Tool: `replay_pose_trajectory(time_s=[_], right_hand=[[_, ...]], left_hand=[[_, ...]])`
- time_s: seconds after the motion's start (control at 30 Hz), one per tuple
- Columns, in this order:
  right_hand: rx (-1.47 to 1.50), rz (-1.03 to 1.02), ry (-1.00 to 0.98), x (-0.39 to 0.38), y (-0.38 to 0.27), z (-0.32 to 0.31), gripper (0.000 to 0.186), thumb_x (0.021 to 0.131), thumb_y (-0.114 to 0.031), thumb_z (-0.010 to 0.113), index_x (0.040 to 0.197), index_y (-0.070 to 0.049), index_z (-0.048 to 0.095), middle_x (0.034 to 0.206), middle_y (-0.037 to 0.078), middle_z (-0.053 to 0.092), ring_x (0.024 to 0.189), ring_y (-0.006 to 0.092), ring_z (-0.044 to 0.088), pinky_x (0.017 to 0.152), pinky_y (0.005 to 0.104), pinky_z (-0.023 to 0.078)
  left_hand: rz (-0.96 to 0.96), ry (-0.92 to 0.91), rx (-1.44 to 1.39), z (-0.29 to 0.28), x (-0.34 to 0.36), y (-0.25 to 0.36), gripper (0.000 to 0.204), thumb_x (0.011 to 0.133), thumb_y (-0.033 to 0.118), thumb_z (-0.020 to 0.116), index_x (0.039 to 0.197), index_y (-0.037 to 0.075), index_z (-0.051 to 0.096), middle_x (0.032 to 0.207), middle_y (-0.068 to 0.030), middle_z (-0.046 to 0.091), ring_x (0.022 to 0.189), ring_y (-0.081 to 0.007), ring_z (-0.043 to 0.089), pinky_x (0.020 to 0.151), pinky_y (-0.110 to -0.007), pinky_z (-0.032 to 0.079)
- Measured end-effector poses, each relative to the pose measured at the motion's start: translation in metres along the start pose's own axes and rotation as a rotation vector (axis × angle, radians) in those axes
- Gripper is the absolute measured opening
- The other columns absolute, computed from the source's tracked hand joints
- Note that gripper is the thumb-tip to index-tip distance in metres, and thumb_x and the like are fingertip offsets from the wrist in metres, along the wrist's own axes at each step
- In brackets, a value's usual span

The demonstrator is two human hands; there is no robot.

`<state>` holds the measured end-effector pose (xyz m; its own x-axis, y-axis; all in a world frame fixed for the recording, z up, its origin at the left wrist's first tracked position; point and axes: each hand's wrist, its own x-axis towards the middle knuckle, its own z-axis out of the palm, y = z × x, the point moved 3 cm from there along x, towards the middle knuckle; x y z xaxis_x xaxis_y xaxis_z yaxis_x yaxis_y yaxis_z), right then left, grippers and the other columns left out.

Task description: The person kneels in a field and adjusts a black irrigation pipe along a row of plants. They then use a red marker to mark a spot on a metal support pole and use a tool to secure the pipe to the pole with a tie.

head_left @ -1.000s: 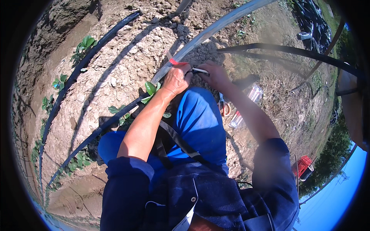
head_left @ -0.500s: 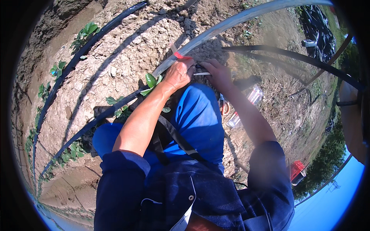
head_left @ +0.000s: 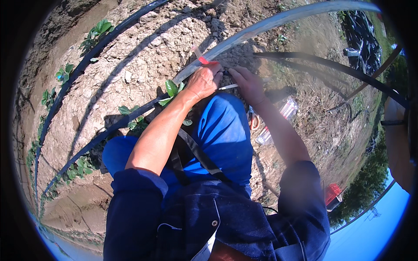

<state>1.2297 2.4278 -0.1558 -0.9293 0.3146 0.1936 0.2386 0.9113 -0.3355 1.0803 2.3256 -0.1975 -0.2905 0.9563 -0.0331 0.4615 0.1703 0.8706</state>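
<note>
My left hand (head_left: 203, 81) is closed at the red strip (head_left: 208, 61), which lies against the long grey pipe (head_left: 278, 21), its fingertips pinched on it. Just to the right, my right hand (head_left: 246, 85) has its fingers curled beside a small dark piece between both hands, too shadowed to make out. A thin white stick (head_left: 227, 87) sticks out below the right fingers toward the left hand. Orange-handled scissors (head_left: 254, 122) and a clear packet of thin items (head_left: 283, 117) lie on the soil beside my right forearm.
Black hoses (head_left: 74, 78) curve along the soil among leafy plants (head_left: 172, 90). A dark curved tube (head_left: 331, 64) crosses the upper right, near heaped black plastic (head_left: 361, 41). A red crate (head_left: 332, 195) stands at lower right. My knee in blue trousers (head_left: 220, 126) is below my hands.
The view has shifted slightly. My hands remain together at the pipe; the white stick now lies lower relative to my right fingertips, which have moved forward toward the dark piece.
</note>
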Motion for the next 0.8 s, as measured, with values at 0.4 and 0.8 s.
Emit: replay_pose_trajectory(time_s=[0.4, 0.8], right_hand=[[-0.048, -0.116, 0.08, -0.0026, -0.0027, -0.0029, 0.033, 0.079, -0.009, 0.062, 0.112, -0.01, 0.066, 0.11, 0.006, 0.068, 0.085, 0.0236, 0.07, 0.064, 0.0321, 0.057], [0.058, -0.086, 0.087, 0.0037, -0.0035, -0.0031, 0.031, 0.079, -0.007, 0.066, 0.11, -0.01, 0.066, 0.111, 0.009, 0.068, 0.088, 0.0264, 0.07, 0.069, 0.0343, 0.058]], left_hand=[[-0.015, -0.03, -0.007, -0.0013, 0.0007, 0.0013, 0.015, 0.091, 0.016, 0.06, 0.096, 0.003, 0.062, 0.089, -0.0213, 0.066, 0.088, -0.0443, 0.062, 0.074, -0.049, 0.049], [-0.013, -0.001, -0.055, -0.002, -0.0008, 0.0014, 0.013, 0.09, 0.017, 0.06, 0.093, 0.004, 0.062, 0.087, -0.0206, 0.066, 0.084, -0.0431, 0.064, 0.072, -0.051, 0.049]])
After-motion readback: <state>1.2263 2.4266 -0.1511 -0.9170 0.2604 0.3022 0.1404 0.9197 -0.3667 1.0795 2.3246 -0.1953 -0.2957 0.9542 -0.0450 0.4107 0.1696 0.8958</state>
